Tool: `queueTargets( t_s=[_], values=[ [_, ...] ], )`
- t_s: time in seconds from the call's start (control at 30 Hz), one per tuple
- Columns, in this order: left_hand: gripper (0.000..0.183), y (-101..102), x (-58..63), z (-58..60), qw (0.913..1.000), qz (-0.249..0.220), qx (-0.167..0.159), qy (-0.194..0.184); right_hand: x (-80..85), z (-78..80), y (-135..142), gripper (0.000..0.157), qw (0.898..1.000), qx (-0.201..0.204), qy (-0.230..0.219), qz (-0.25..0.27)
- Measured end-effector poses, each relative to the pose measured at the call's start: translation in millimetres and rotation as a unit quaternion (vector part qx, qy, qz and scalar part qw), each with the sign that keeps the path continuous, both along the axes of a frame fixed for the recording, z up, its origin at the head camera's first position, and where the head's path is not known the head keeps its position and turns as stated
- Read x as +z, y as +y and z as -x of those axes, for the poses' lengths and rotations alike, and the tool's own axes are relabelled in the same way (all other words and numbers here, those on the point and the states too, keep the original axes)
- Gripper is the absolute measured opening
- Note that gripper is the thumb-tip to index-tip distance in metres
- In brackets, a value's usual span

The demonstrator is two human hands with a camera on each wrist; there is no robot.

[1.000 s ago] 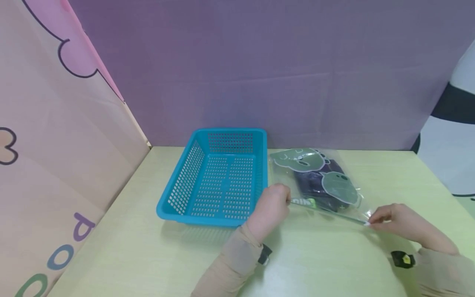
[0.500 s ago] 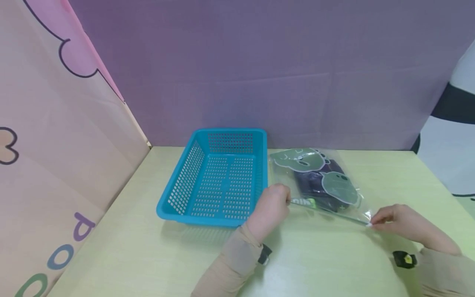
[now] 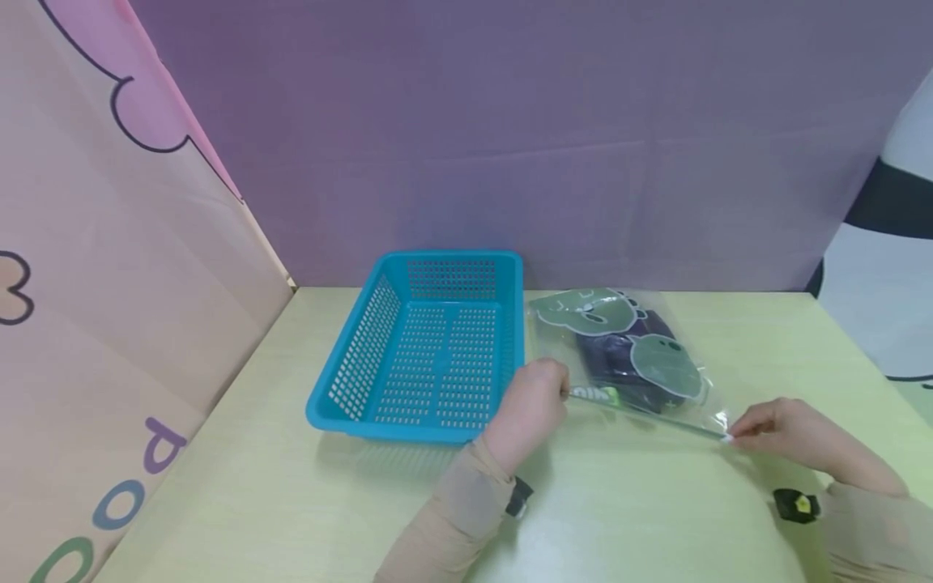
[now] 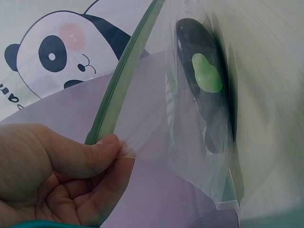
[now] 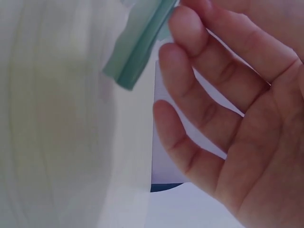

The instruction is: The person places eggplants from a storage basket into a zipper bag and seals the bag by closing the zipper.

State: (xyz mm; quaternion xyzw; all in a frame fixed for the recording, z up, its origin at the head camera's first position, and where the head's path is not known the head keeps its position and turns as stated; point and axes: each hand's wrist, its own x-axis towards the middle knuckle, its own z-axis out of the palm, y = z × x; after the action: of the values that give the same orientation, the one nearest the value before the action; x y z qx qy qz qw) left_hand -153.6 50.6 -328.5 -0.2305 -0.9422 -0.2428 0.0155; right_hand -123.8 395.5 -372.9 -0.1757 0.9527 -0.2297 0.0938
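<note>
A clear plastic zip bag [image 3: 666, 368] with pale green cartoon prints lies on the table to the right of the basket, a dark purple folded item [image 3: 605, 360] inside it. My left hand [image 3: 528, 409] pinches the bag's near left corner between thumb and fingers, at the end of the green zip strip [image 4: 118, 85]. At the strip's other end, my right hand [image 3: 790, 433] pinches a small white piece [image 3: 727, 438] at the corner. In the right wrist view the end of the green strip shows beside the fingers [image 5: 175, 71], which are spread apart.
A blue perforated plastic basket [image 3: 445, 433] stands left of the bag, its near right corner close to my left hand and forearm. Purple cloth [image 3: 466, 146] hangs behind the pale table [image 3: 619, 510]. Printed cloth [image 3: 138, 283] borders the left side.
My right hand has shifted slightly to the right with the white piece along the bag's near edge. The left hand keeps its hold on the corner; the basket stays put.
</note>
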Motion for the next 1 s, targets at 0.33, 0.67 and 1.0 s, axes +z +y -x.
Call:
queueTargets(
  t_s=[0.33,0.67,1.0],
  values=[
    [0.023,-0.1,-0.8,0.9,1.0,0.002,0.004,-0.002,-0.9,0.7,0.9,0.009,1.0,-0.003,-0.009,-0.001],
    [0.023,-2.3,1.4,-0.4,0.9999,-0.011,0.002,0.0,0.9,-1.1,0.0,0.009,1.0,-0.014,-0.011,-0.007],
    [0.024,-3.0,3.8,-0.3,1.0,-0.003,0.0,-0.002,-1.3,-1.2,2.0,0.009,0.999,-0.02,0.011,-0.035]
  ],
)
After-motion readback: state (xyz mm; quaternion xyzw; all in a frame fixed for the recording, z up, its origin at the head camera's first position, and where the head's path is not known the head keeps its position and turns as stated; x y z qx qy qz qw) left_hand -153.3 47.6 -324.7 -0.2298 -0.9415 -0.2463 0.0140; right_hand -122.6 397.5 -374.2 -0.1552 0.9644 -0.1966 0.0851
